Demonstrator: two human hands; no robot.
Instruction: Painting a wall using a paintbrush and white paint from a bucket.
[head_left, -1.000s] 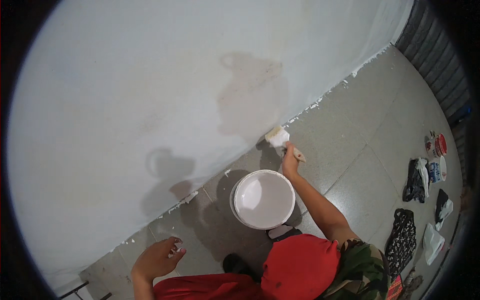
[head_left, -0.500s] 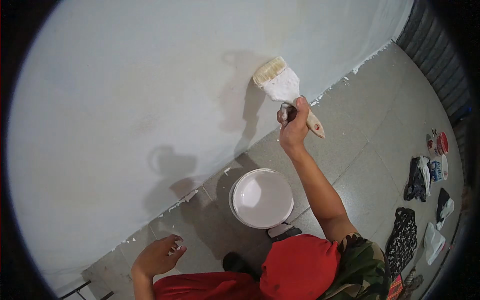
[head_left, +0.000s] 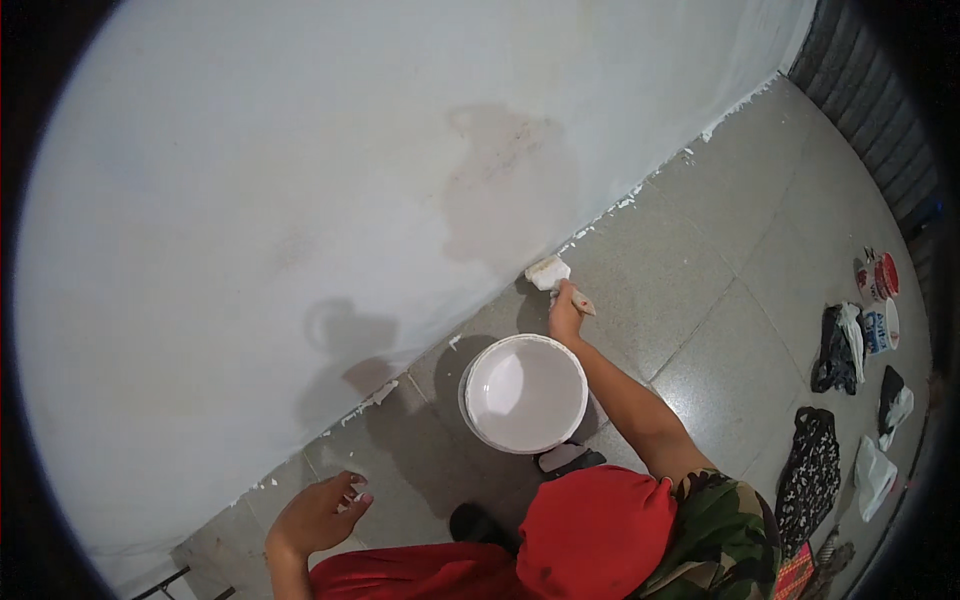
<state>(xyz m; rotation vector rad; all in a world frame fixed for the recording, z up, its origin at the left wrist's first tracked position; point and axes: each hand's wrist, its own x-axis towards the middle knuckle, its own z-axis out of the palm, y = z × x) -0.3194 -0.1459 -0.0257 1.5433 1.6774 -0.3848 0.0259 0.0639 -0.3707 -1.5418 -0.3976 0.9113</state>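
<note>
My right hand [head_left: 565, 312] is closed around the handle of a wide paintbrush [head_left: 549, 273]. The brush is low, its bristles toward the foot of the pale wall [head_left: 300, 200], at the joint with the floor; whether they touch cannot be told. Just this side of it stands a round white bucket [head_left: 524, 341] with white paint inside. At the lower left, my left hand [head_left: 318, 513] hangs near the wall with nothing in it, fingers loosely bent and apart from the thumb, white smears on the fingertips.
White flakes [head_left: 378, 392] line the wall's foot on the grey tiled floor [head_left: 690, 290]. To the right lie a red-lidded tub [head_left: 885, 275], a blue and white tub [head_left: 880, 327], a black bag [head_left: 830, 355], a patterned black cloth [head_left: 808, 475] and a white bag [head_left: 875, 480].
My right hand has brought the paintbrush down from in front of the wall to the wall's foot, beyond the bucket. The left hand has hardly moved.
</note>
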